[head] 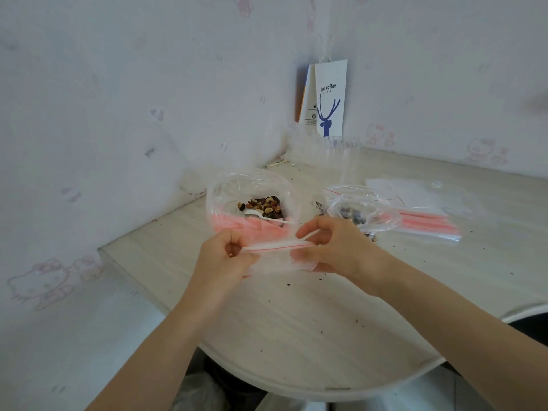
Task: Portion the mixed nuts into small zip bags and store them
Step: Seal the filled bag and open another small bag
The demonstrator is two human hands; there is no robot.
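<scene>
A small clear zip bag [278, 259] with a red-lined seal is stretched between my hands just above the table. My left hand [225, 256] pinches its left end and my right hand [332, 247] pinches its right end; the bag looks empty. Right behind it stands a large clear bag [252, 188], open at the top, holding mixed nuts [262, 206] and a white plastic spoon [261, 216]. To the right lies a clear bag with dark nuts [360, 213] inside it.
A stack of empty zip bags [427, 221] with pink strips lies at the right. Clear plastic cups [335, 155] and a white paper coffee bag [329, 99] stand in the back corner. The pale table [296, 321] is speckled with crumbs, and its rounded edge is near me.
</scene>
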